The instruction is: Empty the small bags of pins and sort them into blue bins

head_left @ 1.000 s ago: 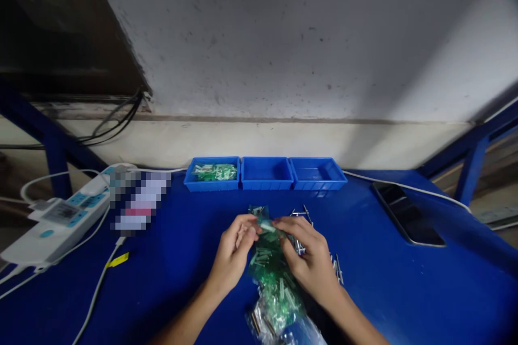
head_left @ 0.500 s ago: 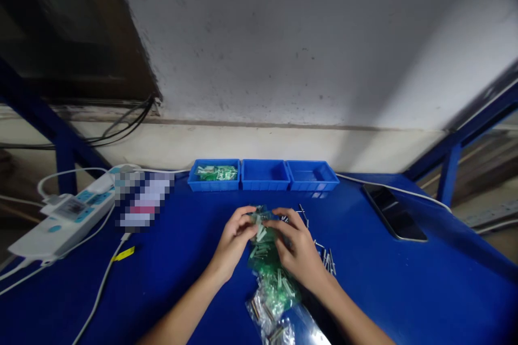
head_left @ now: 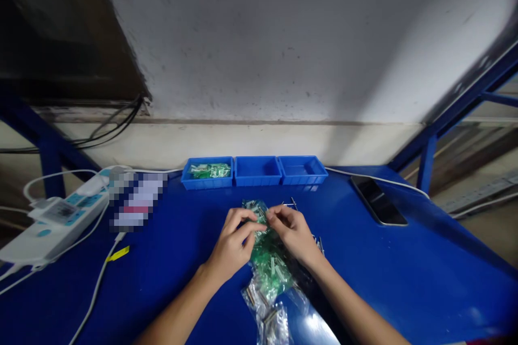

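Note:
Green-tinted plastic bags [head_left: 272, 269] with pale strips inside lie in a row on the blue table, between and below my hands. Nearer the front edge are clear bags [head_left: 275, 326] with small metal parts. My left hand [head_left: 238, 237] is bent over the upper green bag [head_left: 256, 209], its fingers apart and reaching across it. On the right side of that bag, the thumb and fingertips of my right hand [head_left: 289, 226] are pinched together; what they hold is too small to tell. Loose metal pins [head_left: 293, 204] lie just beyond and beside my right hand.
Three joined blue bins stand at the back; the left bin [head_left: 208, 184] holds green packets, while the middle [head_left: 258, 179] and right [head_left: 303, 178] show bare floors. A black phone [head_left: 379, 200] lies right. A white power strip [head_left: 60, 226] with cables is left, beside a pixelated object [head_left: 140, 199].
The view has shifted, moving the scene slightly left. My right fingers have drawn together into a pinch, and my left fingers have moved across the upper green bag.

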A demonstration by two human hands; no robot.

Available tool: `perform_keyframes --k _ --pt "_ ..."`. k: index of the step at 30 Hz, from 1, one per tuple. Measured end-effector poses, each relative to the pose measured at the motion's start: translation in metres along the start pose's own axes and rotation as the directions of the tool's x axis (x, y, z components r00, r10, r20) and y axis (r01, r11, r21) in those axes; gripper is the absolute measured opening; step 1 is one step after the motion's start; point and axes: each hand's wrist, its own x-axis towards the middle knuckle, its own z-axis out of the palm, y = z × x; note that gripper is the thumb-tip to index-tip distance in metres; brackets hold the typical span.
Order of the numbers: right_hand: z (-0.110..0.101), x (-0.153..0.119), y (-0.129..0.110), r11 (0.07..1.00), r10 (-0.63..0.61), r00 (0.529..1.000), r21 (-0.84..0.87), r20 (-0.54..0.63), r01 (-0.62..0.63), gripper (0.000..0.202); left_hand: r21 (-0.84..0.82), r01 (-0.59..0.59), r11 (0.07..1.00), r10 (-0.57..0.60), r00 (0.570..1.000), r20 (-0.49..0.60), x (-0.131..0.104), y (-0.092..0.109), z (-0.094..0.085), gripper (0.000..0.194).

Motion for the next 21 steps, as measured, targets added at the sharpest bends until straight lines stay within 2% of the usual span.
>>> perform_keyframes --k 3,6,7,9,11,12,13,14,17,21 --pt "0.001 -0.001 0.002 0.998 -0.057 0.997 0.023 -0.054 0.058 0.025 0.0 0.107 0.994 -0.107 0.994 -0.038 -0.001 0.002 0.004 0.027" --pt "0.0 -0.002 0.003 0.977 -0.2 0.973 -0.105 -0.113 0.188 0.011 -0.18 0.31 0.933 -0.328 0.941 -0.08 0.001 0.002 0.006 0.024" --pt "0.0 -0.003 0.003 0.962 -0.248 0.962 -0.149 -0.116 0.23 0.007 -0.282 0.39 0.876 -0.42 0.906 -0.052 0.002 0.002 0.007 0.025" --pt "0.002 -0.004 0.003 0.924 -0.343 0.934 -0.215 -0.096 0.317 0.004 -0.494 0.536 0.684 -0.583 0.81 0.071 0.004 0.001 0.007 0.032" --pt "0.005 -0.006 0.002 0.877 -0.426 0.903 -0.272 -0.056 0.396 0.008 -0.631 0.608 0.483 -0.656 0.728 0.199 0.006 0.0 0.005 0.044" --pt "0.008 -0.007 0.002 0.854 -0.454 0.89 -0.301 -0.036 0.424 0.01 -0.656 0.615 0.437 -0.665 0.712 0.224 0.007 0.001 0.004 0.047" --pt "0.01 -0.008 0.002 0.838 -0.47 0.883 -0.327 -0.023 0.437 0.011 -0.657 0.611 0.441 -0.662 0.716 0.222 0.007 0.001 0.003 0.046" --pt "0.012 -0.009 0.002 0.83 -0.471 0.882 -0.347 -0.02 0.436 0.013 -0.638 0.599 0.485 -0.647 0.736 0.199 0.007 0.001 0.002 0.043" --pt "0.016 -0.01 0.003 0.844 -0.429 0.902 -0.378 -0.053 0.379 0.014 -0.498 0.511 0.7 -0.561 0.826 0.057 0.007 0.002 -0.001 0.037" --pt "0.015 -0.009 0.002 0.921 -0.289 0.953 -0.298 -0.09 0.251 0.014 -0.263 0.307 0.915 -0.334 0.94 -0.065 0.005 0.003 -0.001 0.023"
